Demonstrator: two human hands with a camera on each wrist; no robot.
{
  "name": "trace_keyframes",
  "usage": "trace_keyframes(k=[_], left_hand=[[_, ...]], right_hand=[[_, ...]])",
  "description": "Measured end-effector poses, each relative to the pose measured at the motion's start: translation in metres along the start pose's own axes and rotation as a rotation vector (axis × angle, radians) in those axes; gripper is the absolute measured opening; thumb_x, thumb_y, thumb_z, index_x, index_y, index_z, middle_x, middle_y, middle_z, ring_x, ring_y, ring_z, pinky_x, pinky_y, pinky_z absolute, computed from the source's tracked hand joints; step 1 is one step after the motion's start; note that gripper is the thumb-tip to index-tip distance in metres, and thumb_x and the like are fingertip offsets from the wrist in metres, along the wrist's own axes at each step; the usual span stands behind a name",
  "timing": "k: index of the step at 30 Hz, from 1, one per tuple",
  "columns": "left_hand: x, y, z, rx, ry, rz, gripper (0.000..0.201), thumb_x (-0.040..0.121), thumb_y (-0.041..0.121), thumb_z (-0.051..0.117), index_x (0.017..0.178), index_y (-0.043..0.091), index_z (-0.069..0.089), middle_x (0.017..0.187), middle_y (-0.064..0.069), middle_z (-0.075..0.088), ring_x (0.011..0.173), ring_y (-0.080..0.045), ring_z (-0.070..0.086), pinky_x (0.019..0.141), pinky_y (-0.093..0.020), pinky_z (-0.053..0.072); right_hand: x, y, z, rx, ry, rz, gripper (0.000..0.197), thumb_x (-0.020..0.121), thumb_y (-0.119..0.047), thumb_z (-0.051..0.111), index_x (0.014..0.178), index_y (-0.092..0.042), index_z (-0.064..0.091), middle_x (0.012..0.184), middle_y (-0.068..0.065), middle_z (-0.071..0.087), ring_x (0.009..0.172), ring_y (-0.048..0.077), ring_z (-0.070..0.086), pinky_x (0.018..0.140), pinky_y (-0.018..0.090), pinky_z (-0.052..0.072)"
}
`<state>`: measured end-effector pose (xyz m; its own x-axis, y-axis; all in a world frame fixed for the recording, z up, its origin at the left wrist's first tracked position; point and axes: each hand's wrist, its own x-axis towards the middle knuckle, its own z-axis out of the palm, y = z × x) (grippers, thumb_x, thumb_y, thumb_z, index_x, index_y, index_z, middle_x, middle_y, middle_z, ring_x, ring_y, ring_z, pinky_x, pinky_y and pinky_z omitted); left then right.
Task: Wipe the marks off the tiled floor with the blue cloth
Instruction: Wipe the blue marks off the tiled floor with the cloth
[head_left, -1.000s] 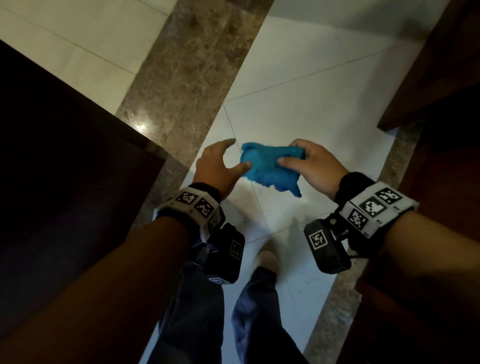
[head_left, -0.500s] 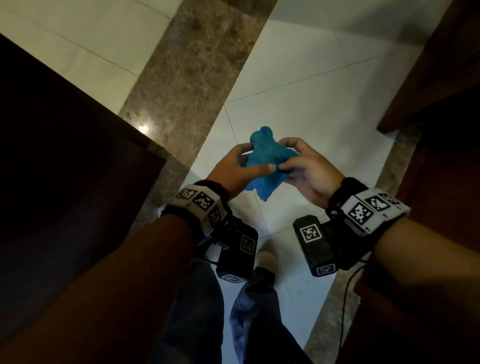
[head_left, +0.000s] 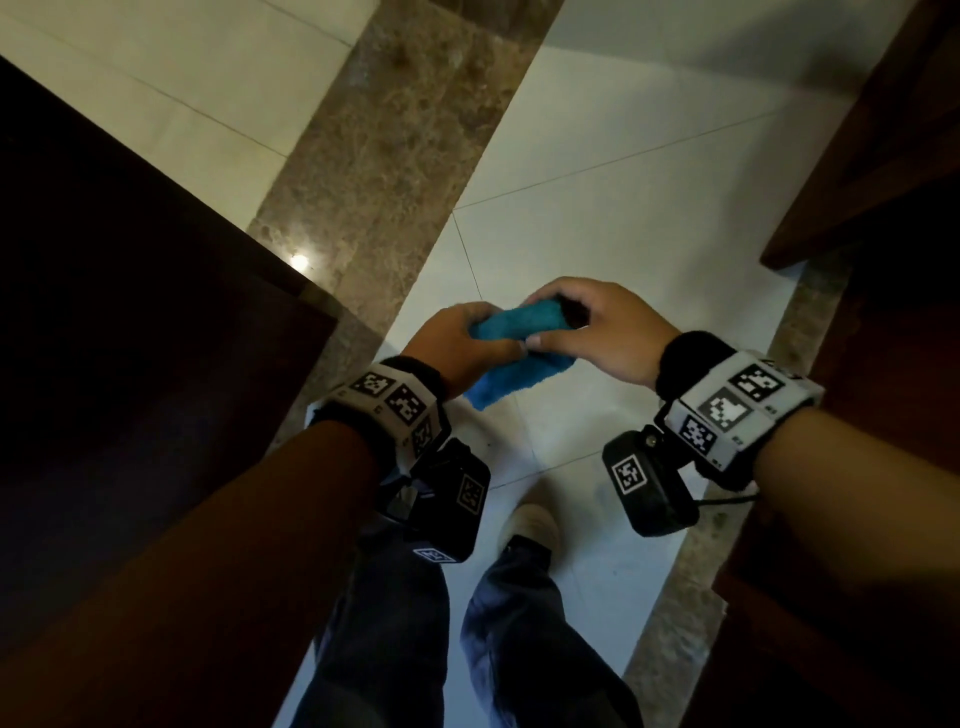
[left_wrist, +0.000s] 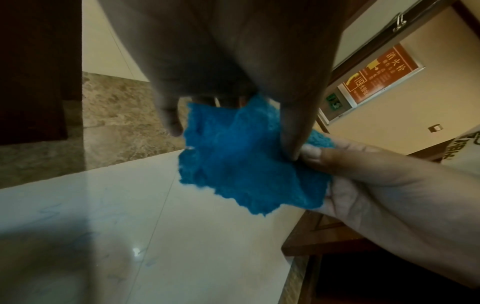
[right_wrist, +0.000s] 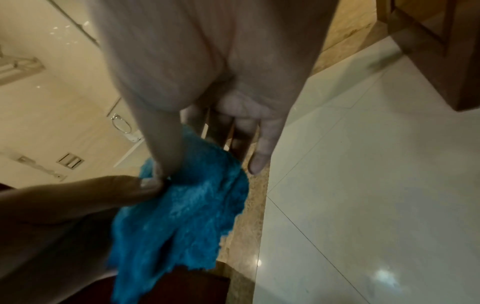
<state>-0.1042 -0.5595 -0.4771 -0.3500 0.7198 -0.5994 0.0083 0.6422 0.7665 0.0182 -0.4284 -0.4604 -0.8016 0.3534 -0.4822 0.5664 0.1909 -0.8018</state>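
Note:
I hold the blue cloth (head_left: 514, 353) in the air between both hands, well above the white tiled floor (head_left: 613, 218). My left hand (head_left: 462, 348) grips its left end with fingers and thumb. My right hand (head_left: 582, 325) pinches the right end between thumb and fingers. The cloth (left_wrist: 249, 164) is folded over and hangs loose below the thumbs, which meet on it (right_wrist: 187, 205). Faint bluish scribble marks (left_wrist: 52, 214) show on the tile in the left wrist view.
Dark wooden furniture (head_left: 114, 322) stands close on my left, and more brown wood (head_left: 883, 145) on my right. A brown marble strip (head_left: 395, 140) crosses the floor ahead. My legs and a light shoe (head_left: 530, 525) are below the hands.
The cloth went from a bunched upright lump to a folded roll lying across between the hands. Both hands moved slightly toward me and regripped its ends.

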Motion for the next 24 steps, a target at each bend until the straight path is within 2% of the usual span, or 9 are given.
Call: trace_keyframes(k=[2,3,6,8,12,16,20,22,24], left_hand=[[-0.004,-0.008,-0.002,-0.012,0.153,-0.043,0.052,0.082,0.024,0.075,0.128,0.016,0.053,0.121,-0.004,0.053,0.108,-0.016,0.050,0.095,-0.032,0.046],[-0.008,-0.012,-0.004,-0.040,0.207,-0.080,0.060,0.082,0.026,0.075,0.135,0.015,0.048,0.128,-0.004,0.048,0.111,-0.015,0.048,0.099,-0.034,0.044],[-0.019,-0.019,-0.004,-0.110,0.179,-0.158,0.064,0.083,0.034,0.073,0.138,0.016,0.045,0.135,-0.006,0.050,0.118,-0.017,0.052,0.103,-0.039,0.044],[-0.024,-0.021,-0.003,-0.170,0.126,-0.135,0.062,0.087,0.025,0.070,0.141,0.012,0.042,0.138,-0.005,0.050,0.120,-0.015,0.052,0.097,-0.030,0.045],[-0.025,-0.036,-0.013,-0.257,0.113,-0.129,0.058,0.089,0.013,0.066,0.141,0.010,0.041,0.133,-0.005,0.054,0.116,-0.019,0.055,0.076,-0.015,0.046],[-0.031,-0.064,-0.028,-0.258,0.095,-0.135,0.045,0.084,0.007,0.070,0.122,0.016,0.049,0.109,0.004,0.058,0.097,-0.012,0.057,0.063,-0.009,0.046],[-0.040,-0.101,-0.049,-0.168,0.048,-0.086,0.046,0.080,0.005,0.073,0.121,0.010,0.054,0.109,-0.003,0.059,0.100,-0.016,0.057,0.083,-0.025,0.049],[-0.045,-0.120,-0.064,-0.130,-0.002,-0.077,0.045,0.082,0.010,0.073,0.123,0.005,0.056,0.108,-0.004,0.060,0.098,-0.014,0.057,0.075,-0.020,0.048],[-0.051,-0.137,-0.078,-0.141,-0.034,-0.087,0.048,0.079,0.016,0.077,0.122,0.005,0.057,0.106,-0.002,0.062,0.094,-0.010,0.058,0.070,-0.015,0.048]], right_hand=[[0.001,0.007,0.006,0.025,0.110,0.047,0.020,0.079,-0.023,0.072,0.095,-0.022,0.059,0.094,-0.001,0.064,0.087,0.015,0.061,0.074,0.029,0.049],[0.001,0.010,0.010,0.084,0.156,0.078,0.019,0.079,-0.023,0.072,0.092,-0.022,0.057,0.095,0.002,0.064,0.087,0.017,0.062,0.073,0.029,0.050],[-0.003,0.010,0.025,0.290,0.199,0.127,0.024,0.080,-0.017,0.071,0.096,-0.018,0.054,0.100,0.010,0.065,0.088,0.020,0.064,0.070,0.028,0.053],[-0.005,0.003,0.035,0.411,0.135,0.121,0.029,0.082,-0.009,0.068,0.102,-0.015,0.049,0.096,0.010,0.066,0.080,0.014,0.066,0.065,0.021,0.053],[-0.006,-0.002,0.055,0.495,-0.028,0.151,0.017,0.088,-0.007,0.059,0.098,-0.019,0.053,0.094,0.001,0.067,0.089,0.016,0.062,0.088,0.032,0.049],[-0.003,-0.005,0.081,0.487,-0.076,0.202,0.015,0.088,-0.004,0.056,0.094,-0.018,0.057,0.094,0.000,0.063,0.091,0.015,0.059,0.094,0.036,0.046],[0.000,-0.009,0.125,0.534,-0.049,0.221,0.019,0.088,0.003,0.052,0.092,-0.016,0.050,0.087,0.000,0.059,0.081,0.011,0.059,0.077,0.028,0.050],[0.000,-0.011,0.151,0.517,-0.068,0.192,0.028,0.086,0.004,0.057,0.104,-0.015,0.047,0.085,-0.001,0.058,0.075,0.007,0.059,0.069,0.022,0.049],[0.002,-0.013,0.175,0.409,-0.092,0.158,0.046,0.082,0.006,0.062,0.119,-0.014,0.045,0.093,-0.001,0.058,0.080,0.006,0.058,0.070,0.018,0.050]])
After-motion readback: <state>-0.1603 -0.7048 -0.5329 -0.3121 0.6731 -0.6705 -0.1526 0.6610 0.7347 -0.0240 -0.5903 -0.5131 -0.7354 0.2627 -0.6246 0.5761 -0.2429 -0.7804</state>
